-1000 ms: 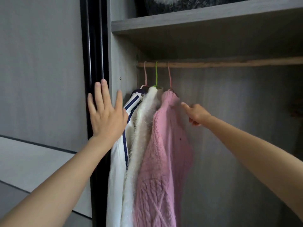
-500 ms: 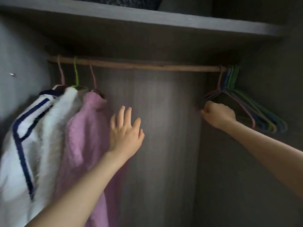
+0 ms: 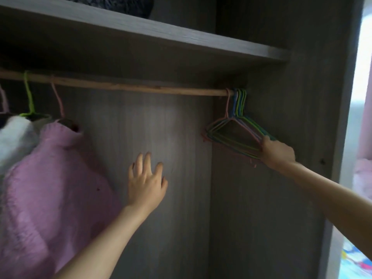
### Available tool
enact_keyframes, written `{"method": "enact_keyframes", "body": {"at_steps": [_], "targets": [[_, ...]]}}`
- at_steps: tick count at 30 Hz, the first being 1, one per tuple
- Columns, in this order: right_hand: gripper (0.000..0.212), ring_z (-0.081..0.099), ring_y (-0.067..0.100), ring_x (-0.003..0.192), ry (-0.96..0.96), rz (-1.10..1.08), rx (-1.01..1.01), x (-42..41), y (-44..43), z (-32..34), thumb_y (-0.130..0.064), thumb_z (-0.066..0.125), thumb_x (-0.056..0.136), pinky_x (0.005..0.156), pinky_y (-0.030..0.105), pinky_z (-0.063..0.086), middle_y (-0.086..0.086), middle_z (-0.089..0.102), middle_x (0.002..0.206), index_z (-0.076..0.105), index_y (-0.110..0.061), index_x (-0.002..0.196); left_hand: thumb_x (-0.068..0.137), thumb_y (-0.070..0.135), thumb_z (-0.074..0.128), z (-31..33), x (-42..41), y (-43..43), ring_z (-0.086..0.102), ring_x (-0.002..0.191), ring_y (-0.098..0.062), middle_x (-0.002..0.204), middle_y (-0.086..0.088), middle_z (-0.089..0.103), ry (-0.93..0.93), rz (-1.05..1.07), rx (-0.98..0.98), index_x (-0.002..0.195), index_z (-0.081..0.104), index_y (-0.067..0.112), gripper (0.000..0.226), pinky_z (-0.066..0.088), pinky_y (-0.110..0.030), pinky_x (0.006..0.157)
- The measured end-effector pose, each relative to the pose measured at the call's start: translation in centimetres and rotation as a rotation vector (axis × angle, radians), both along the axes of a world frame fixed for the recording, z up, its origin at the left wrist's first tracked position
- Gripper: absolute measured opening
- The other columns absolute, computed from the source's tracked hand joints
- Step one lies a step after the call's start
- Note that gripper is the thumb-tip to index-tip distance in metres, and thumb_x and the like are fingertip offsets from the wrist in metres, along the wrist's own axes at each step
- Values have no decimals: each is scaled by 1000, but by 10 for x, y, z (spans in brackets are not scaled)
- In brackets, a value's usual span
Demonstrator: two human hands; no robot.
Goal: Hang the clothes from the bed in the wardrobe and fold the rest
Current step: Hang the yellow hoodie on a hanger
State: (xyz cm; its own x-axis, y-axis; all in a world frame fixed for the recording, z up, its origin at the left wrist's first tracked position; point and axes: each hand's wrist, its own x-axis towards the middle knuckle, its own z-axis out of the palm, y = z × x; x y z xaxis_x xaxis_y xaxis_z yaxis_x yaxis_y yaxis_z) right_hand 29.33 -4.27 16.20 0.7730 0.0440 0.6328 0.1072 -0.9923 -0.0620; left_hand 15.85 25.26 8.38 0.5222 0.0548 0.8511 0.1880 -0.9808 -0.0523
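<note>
Bunch of empty wire hangers [image 3: 239, 105] hangs at the right end of the wooden rail [image 3: 130, 87]. Right hand [image 3: 278, 152] grips its lower right corner, having shifted from its left tip. Left hand [image 3: 148, 182], spread open, holds nothing below mid-rail.

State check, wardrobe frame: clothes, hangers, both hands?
pink sweater: hung on the rail, on a pink hanger
white fluffy garment: hung on a green hanger
spare hangers: empty, bunched at the rail's right end
left hand: open, holding nothing
right hand: grips the spare hangers
</note>
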Motion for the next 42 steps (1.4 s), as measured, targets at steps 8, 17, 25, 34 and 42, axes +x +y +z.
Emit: {"method": "enact_keyframes", "body": {"at_steps": [8, 17, 25, 34, 42], "targets": [[23, 61, 41, 91, -146, 138, 138, 18, 12, -4, -29, 39, 100, 63, 37, 34, 24, 64, 96, 48, -7, 98, 51, 14, 87, -4, 1, 12, 59, 102, -49, 106, -30, 62, 16, 50, -4, 80, 72, 2, 35, 49, -55, 74], [28, 62, 42, 83, -218, 214, 115, 5, 14, -18, -32, 32, 101, 58, 37, 31, 21, 66, 89, 45, -7, 98, 43, 13, 90, -13, 10, 17, 59, 99, -50, 107, -33, 61, -26, 62, -47, 97, 70, -1, 60, 50, -55, 72], [31, 63, 38, 77, -110, 302, -24, -46, -3, -66, -38, 33, 99, 57, 34, 30, 11, 68, 78, 51, -13, 105, 64, 29, 84, -35, 26, 14, 34, 128, -49, 144, -33, 30, 113, -41, -291, 146, 18, 15, 106, 38, -56, 94], [30, 43, 28, 32, -187, 459, -119, -132, -66, -117, -26, 52, 89, 32, 25, 23, -2, 49, 42, 56, -5, 68, 84, 10, 65, -84, 37, -12, 60, 98, -40, 93, -20, 67, 273, -395, -643, 103, 66, 2, 21, 41, -40, 75], [20, 45, 26, 28, -14, 146, -251, -233, -168, -182, -20, 62, 78, 32, 21, 26, 4, 53, 43, 60, -4, 66, 93, 18, 56, -163, 8, -123, 51, 56, -12, 57, 10, 55, 556, -839, -762, 89, 70, 17, 14, 38, -23, 57]]}}
